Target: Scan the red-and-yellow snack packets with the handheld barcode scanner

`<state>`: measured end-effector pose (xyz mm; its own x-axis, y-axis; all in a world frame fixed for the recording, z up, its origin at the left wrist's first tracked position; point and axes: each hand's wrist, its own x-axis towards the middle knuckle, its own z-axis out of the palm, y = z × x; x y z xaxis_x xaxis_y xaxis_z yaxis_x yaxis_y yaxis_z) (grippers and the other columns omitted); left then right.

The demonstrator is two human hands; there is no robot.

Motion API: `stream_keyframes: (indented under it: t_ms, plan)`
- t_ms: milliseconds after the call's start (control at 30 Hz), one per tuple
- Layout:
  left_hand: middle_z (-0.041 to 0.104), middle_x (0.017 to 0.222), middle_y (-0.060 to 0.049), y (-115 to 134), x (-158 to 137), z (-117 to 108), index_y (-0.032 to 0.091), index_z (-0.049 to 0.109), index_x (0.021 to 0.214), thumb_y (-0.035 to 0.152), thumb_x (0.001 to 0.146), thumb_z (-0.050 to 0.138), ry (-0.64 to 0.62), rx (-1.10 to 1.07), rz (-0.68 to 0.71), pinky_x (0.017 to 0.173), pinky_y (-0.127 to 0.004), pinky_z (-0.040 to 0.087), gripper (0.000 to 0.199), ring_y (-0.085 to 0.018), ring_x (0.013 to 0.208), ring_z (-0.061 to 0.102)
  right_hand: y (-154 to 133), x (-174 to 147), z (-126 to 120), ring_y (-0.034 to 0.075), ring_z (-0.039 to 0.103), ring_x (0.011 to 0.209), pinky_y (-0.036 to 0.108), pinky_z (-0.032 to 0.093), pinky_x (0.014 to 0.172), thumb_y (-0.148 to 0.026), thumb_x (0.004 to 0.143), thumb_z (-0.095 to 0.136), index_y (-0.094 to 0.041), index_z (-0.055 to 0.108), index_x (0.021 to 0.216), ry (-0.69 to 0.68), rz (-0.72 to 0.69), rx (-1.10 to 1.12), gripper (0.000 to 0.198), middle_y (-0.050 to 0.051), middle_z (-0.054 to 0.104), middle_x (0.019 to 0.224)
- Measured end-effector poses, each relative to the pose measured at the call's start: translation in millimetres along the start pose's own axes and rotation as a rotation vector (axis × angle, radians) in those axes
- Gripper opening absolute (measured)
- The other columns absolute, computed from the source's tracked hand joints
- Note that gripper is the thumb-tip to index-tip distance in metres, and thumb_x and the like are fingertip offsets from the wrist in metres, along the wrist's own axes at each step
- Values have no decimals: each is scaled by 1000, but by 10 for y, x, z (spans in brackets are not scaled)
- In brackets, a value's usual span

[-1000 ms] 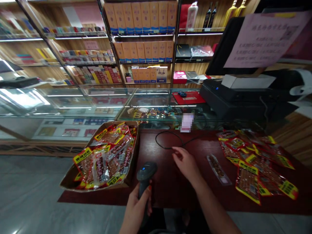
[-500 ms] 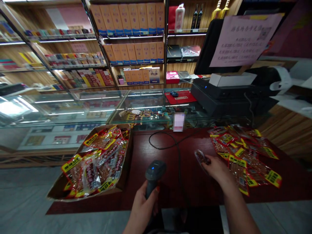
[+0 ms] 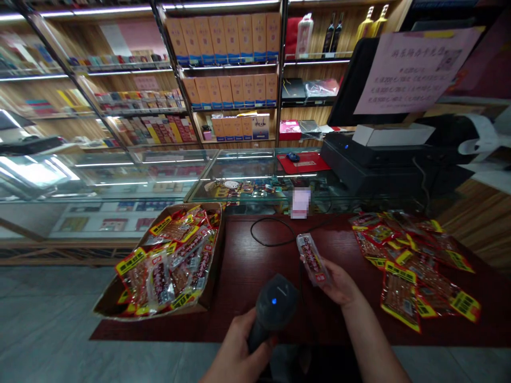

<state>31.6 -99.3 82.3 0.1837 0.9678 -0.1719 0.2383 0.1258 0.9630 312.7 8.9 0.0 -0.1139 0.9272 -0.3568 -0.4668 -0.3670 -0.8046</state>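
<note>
My left hand (image 3: 243, 343) is wrapped round the handle of a dark barcode scanner (image 3: 277, 302), which has a blue light on top. In my right hand (image 3: 339, 284) is a long, clear snack packet (image 3: 313, 259) with dark contents and a red mark at its lower end. The packet is tilted above the table, a little beyond the scanner and to its right. A pile of red and yellow snack packets (image 3: 399, 287) lies to the right of my right hand. On the left, a cardboard box (image 3: 217, 255) holds several similar packets.
The dark red wooden table (image 3: 243, 276) bears the box and the pile. A black cable (image 3: 263, 243) loops across it. Behind stand a glass display counter (image 3: 239, 159), a monitor (image 3: 351, 80) with a paper notice, and a mouse (image 3: 293, 157) on a red mat.
My right hand has moved left and turned the packet so that its printed face shows. The scanner has come up and right, closer to the packet. The view has shifted slightly.
</note>
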Motion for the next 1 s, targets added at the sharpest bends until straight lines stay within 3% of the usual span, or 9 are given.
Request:
stream_keyframes:
  t_ms: [67, 233, 400, 533, 633, 1000]
  plan:
    - [69, 79, -2, 26, -8, 13, 17, 76, 93, 27, 77, 70, -12, 49, 44, 68, -24, 49, 20, -18, 73, 57, -1, 45, 32, 14, 76, 81, 21, 58, 72, -35, 77, 78, -24, 82, 99, -42, 18, 47, 25, 4, 84, 97]
    - [60, 68, 1, 77, 61, -23, 16, 73, 95, 29, 82, 62, -19, -4, -9, 54, -23, 43, 22, -14, 57, 49, -19, 19, 63, 14, 75, 74, 22, 56, 68, -32, 73, 80, -20, 83, 94, -133, 86, 60, 25, 5, 83, 92]
    - [65, 74, 0, 184, 123, -128, 17, 74, 84, 20, 72, 66, 47, 67, 50, 63, -23, 46, 14, -17, 68, 54, -17, -17, -6, 14, 72, 69, 22, 53, 63, -30, 74, 80, -18, 83, 95, -169, 144, -1, 25, 5, 82, 88]
    - [63, 72, 1, 234, 126, -162, 16, 72, 83, 10, 72, 57, -56, 127, 82, 66, -22, 44, 19, -15, 68, 52, -4, 1, -72, 11, 61, 53, 22, 44, 51, -29, 72, 80, -14, 80, 79, -189, 129, -63, 17, 2, 73, 66]
    - [64, 76, 1, 240, 119, -165, 16, 69, 82, 6, 72, 53, -110, 169, 138, 68, -21, 43, 21, -14, 72, 52, -5, 1, -72, 9, 55, 50, 20, 38, 46, -22, 69, 81, -12, 79, 74, -203, 122, -113, 11, 1, 70, 63]
    - [57, 71, 4, 85, 168, -143, 16, 66, 88, 9, 78, 51, -122, 147, 99, 59, -21, 40, 19, -12, 62, 49, -25, -7, 14, 13, 67, 61, 23, 50, 58, -32, 71, 78, -15, 83, 85, -214, 142, -116, 22, 5, 79, 78]
